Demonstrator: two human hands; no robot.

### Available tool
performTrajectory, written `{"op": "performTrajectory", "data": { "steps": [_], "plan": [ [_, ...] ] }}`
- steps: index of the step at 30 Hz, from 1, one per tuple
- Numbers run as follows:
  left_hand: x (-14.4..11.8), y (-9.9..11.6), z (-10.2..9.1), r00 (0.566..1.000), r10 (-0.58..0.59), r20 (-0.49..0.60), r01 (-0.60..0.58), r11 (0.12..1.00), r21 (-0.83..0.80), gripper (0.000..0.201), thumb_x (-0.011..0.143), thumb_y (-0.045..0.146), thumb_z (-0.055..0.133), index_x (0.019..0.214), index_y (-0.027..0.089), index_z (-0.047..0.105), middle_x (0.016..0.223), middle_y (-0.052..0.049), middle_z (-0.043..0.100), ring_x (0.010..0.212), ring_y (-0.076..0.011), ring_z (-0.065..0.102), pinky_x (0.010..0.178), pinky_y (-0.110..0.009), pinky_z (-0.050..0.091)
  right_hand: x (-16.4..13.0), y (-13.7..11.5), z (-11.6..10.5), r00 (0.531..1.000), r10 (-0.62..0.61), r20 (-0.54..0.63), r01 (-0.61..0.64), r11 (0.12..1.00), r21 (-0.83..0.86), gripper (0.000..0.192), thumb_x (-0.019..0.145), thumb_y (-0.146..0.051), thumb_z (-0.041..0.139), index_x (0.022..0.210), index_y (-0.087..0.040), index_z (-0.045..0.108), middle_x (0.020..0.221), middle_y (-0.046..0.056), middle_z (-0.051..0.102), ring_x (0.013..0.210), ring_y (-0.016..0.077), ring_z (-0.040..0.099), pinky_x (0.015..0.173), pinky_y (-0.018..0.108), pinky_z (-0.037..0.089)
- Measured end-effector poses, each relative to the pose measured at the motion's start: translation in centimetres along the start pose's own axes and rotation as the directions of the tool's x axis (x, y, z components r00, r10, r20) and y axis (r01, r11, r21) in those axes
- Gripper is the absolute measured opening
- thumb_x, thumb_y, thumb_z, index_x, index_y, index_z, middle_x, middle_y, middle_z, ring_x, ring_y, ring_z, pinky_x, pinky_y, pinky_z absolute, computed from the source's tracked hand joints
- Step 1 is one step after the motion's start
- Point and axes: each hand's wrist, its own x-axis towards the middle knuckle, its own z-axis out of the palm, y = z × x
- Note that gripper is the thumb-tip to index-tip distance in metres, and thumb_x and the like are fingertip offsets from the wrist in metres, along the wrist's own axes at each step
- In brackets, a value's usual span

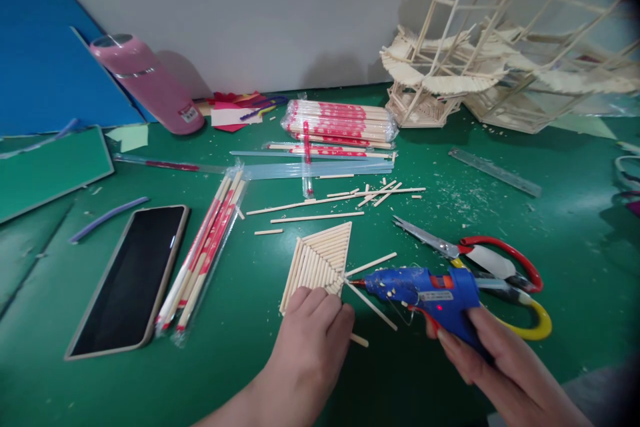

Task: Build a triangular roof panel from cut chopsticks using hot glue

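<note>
A blue hot glue gun [425, 290] with a lit red light is gripped in my right hand [493, 347]. Its nozzle points left and meets the hub of a small frame of wooden sticks [320, 257]. Short sticks fill part of that frame in stepped rows, while bare spokes reach out to the right. My left hand [315, 330] presses down on the frame's near side with curled fingers, which hide its lower part. Scissors [455, 250] with red and yellow handles lie just behind the glue gun.
Loose sticks [320, 217] and wrapped chopsticks [210, 247] lie around, with a chopstick bundle [343, 121] behind. A phone [127, 280] lies left. A pink bottle [150, 83] leans at the back. Stick-built towers [445, 83] stand at back right, a clear ruler [495, 172] before them.
</note>
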Motion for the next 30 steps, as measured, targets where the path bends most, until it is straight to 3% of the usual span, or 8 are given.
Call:
{"op": "performTrajectory", "data": {
  "steps": [7,10,12,16,21,24,27,30],
  "plan": [
    [0.1,-0.2,0.4,0.999,0.015,-0.041,-0.015,1.000,-0.011,0.025,0.087,0.011,0.032,0.074,0.017,0.053,0.065,-0.001,0.046,0.059,-0.0158,0.036,0.058,-0.031,0.024,2.1,-2.3,-0.3,0.959,0.275,0.076,-0.271,0.961,-0.052,0.023,0.078,-0.034,0.057,0.098,-0.021,0.058,0.067,0.002,0.066,0.055,0.0157,0.063,0.049,0.021,0.052],
    [0.2,-0.2,0.3,1.000,0.015,-0.026,-0.015,1.000,-0.015,0.024,0.086,0.012,0.033,0.074,0.017,0.053,0.065,-0.002,0.047,0.060,-0.0159,0.037,0.058,-0.030,0.024,3.6,-2.7,-2.4,0.945,0.298,-0.131,-0.319,0.929,-0.189,0.023,0.073,-0.043,0.060,0.082,-0.023,0.057,0.048,-0.004,0.055,0.043,0.0126,0.053,0.041,0.019,0.045],
    [0.1,-0.2,0.2,1.000,0.013,-0.024,-0.013,1.000,-0.025,0.022,0.086,0.012,0.034,0.075,0.017,0.053,0.066,-0.002,0.048,0.060,-0.0160,0.038,0.058,-0.030,0.025,4.7,-2.3,-4.5,0.892,0.293,-0.345,-0.393,0.880,-0.267,0.027,0.070,-0.047,0.062,0.082,-0.023,0.055,0.050,-0.003,0.056,0.044,0.0128,0.053,0.038,0.019,0.041],
    [0.1,-0.1,-0.1,0.998,0.002,-0.060,-0.007,0.996,-0.085,0.019,0.083,0.009,0.037,0.074,0.017,0.052,0.066,-0.002,0.050,0.062,-0.0158,0.040,0.058,-0.029,0.029,7.9,-1.3,-8.7,0.829,0.200,-0.523,-0.468,0.760,-0.451,0.031,0.073,-0.048,0.056,0.085,-0.019,0.060,0.071,0.005,0.065,0.061,0.0161,0.060,0.051,0.023,0.043],
    [0.7,0.2,-1.4,0.976,-0.018,-0.219,-0.033,0.973,-0.228,0.017,0.076,0.004,0.046,0.074,0.018,0.055,0.063,0.000,0.054,0.059,-0.0124,0.046,0.056,-0.024,0.035,11.0,-0.9,-10.1,0.870,0.270,-0.411,-0.487,0.594,-0.640,0.037,0.079,-0.046,0.048,0.086,-0.014,0.066,0.077,0.009,0.065,0.062,0.0170,0.060,0.056,0.028,0.043],
    [1.3,0.6,-2.7,0.955,-0.114,-0.275,0.024,0.950,-0.310,0.015,0.074,0.004,0.052,0.072,0.017,0.059,0.059,0.001,0.054,0.054,-0.0096,0.048,0.049,-0.019,0.036,10.8,-2.1,-8.5,0.868,0.158,-0.472,-0.475,0.545,-0.691,0.044,0.079,-0.048,0.050,0.099,-0.012,0.063,0.090,0.014,0.062,0.063,0.0187,0.056,0.059,0.034,0.042],
    [1.6,1.0,-3.8,0.940,-0.256,-0.225,0.118,0.864,-0.489,0.010,0.076,0.009,0.055,0.072,0.017,0.061,0.058,0.001,0.054,0.049,-0.0081,0.047,0.044,-0.017,0.036,9.6,-4.6,-4.4,0.838,-0.259,-0.480,-0.243,0.610,-0.754,0.025,0.082,-0.036,0.053,0.098,-0.017,0.059,0.091,0.010,0.061,0.074,0.0186,0.056,0.068,0.032,0.043],
    [1.4,1.2,-4.5,0.916,-0.385,-0.112,0.211,0.702,-0.681,0.009,0.076,0.015,0.058,0.069,0.017,0.063,0.059,0.001,0.053,0.050,-0.0086,0.046,0.043,-0.017,0.035,8.6,-7.5,1.0,0.834,-0.547,-0.072,0.398,0.687,-0.608,0.009,0.080,-0.020,0.056,0.089,-0.022,0.059,0.080,0.003,0.060,0.073,0.0140,0.056,0.065,0.025,0.045]
  ]
}}
